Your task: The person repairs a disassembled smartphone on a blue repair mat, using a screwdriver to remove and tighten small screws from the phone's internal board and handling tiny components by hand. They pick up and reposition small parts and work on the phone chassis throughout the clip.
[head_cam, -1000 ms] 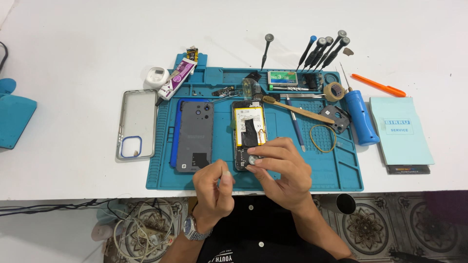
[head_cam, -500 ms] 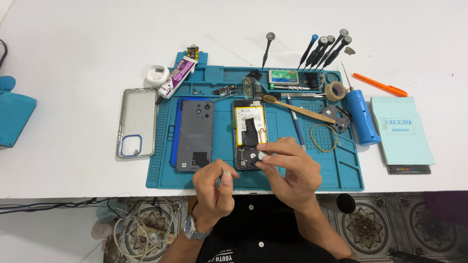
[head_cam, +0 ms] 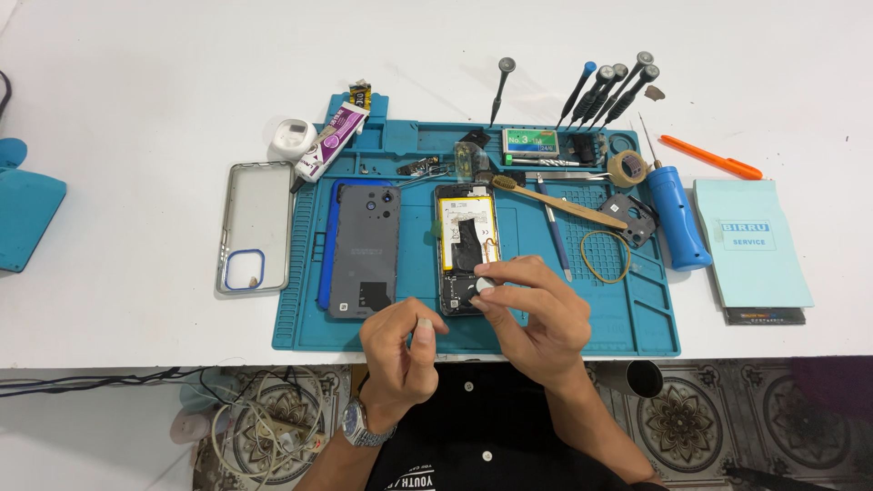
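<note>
On mat: opened phone (head_cam: 468,247), battery showing, lying on blue work mat (head_cam: 637,300)
Right hand (head_cam: 536,314): fingertips pinch small white round piece (head_cam: 484,286) over phone's lower end
Left hand (head_cam: 400,350): curled at mat's near edge, contents hidden
Beside phone: grey back cover (head_cam: 364,250)

Clear case (head_cam: 256,225): left of mat, on table.
Screwdrivers (head_cam: 611,87): row behind mat.
Blue booklet (head_cam: 751,241): far right.
Rubber band (head_cam: 606,254): on mat.

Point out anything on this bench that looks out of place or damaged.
Nothing looks damaged. The opened phone lies on the blue mat with its grey back cover off beside it. The only stray is a small brown scrap on the white table beside the screwdrivers.
</note>
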A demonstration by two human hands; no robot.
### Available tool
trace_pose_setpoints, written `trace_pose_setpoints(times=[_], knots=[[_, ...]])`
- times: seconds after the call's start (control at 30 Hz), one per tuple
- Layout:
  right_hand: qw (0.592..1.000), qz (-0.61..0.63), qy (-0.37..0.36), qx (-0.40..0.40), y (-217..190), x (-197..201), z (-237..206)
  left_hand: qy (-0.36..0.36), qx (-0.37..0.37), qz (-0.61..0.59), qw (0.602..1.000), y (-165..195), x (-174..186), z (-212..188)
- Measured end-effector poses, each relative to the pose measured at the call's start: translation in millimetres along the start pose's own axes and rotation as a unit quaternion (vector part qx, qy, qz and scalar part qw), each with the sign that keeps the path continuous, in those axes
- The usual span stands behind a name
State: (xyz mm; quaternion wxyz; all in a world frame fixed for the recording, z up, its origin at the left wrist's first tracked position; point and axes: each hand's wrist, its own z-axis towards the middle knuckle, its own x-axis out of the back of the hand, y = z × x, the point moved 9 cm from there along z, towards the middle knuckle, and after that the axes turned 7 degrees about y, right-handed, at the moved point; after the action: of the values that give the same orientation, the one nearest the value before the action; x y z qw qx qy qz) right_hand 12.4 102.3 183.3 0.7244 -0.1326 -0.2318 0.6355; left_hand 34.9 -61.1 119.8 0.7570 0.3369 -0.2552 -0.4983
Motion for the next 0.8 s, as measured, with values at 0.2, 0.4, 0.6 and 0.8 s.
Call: trace_pose_setpoints(times=[0.2,0.4,0.6,0.8], knots=[[1.000,0.004,0.027,-0.001,5,16,0,-0.092,-0.009,0.099,0.991,19,-11,18],[0.996,-0.007,0.080,-0.043,24,47,-6,-0.212,-0.043,0.251,0.943,30,-22,27],[0.991,0.005,0.113,-0.064,41,63,-9,-0.248,-0.056,0.253,0.934,23,-35,33],[0.991,-0.005,0.110,-0.073,41,63,-16,-0.270,-0.050,0.279,0.920,18,-35,31]])
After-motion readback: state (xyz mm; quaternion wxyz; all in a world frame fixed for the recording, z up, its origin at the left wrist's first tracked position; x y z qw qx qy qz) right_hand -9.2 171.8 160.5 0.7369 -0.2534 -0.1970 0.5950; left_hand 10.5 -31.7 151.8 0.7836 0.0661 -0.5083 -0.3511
